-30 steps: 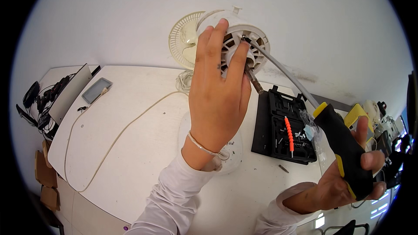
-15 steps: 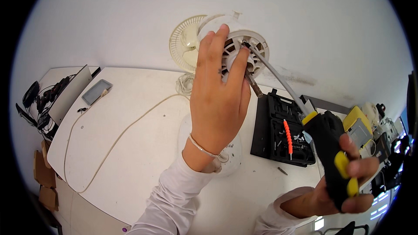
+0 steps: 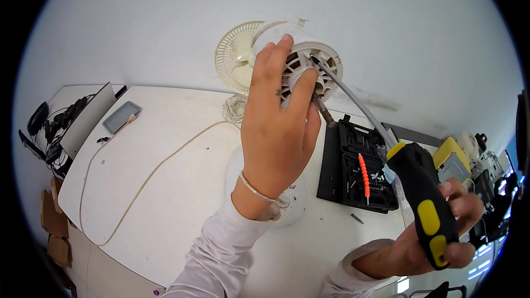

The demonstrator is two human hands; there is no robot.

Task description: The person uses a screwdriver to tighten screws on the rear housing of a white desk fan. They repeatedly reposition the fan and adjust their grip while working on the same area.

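Observation:
An electric fan with a white motor housing (image 3: 326, 49) and a cream front grille (image 3: 223, 55) stands near the wall. My left hand (image 3: 279, 116) is spread round the back of the housing, gripping it, and hides part of the vents. A brown metal shaft (image 3: 326, 113) sticks out of the back, beside my left fingers. My right hand (image 3: 414, 243) grips the handle of a black and yellow screwdriver (image 3: 417, 176). Its long shank slants up to the left, with the tip at a hole near the top of the vented back cover. The fan's base (image 3: 295, 209) is partly behind my left wrist.
Right of the fan lies an open black tool case (image 3: 342, 182) holding bits and a bright orange flexible shaft (image 3: 364, 176). A loose bit (image 3: 357, 218) lies before it. On the left are a grey tray (image 3: 122, 117) and the fan's power cord (image 3: 165, 157). A yellow box (image 3: 452, 154) stands far right.
The screwdriver handle has turned in my right hand, so its yellow patches face me more. The fan housing and my left hand have shifted very slightly.

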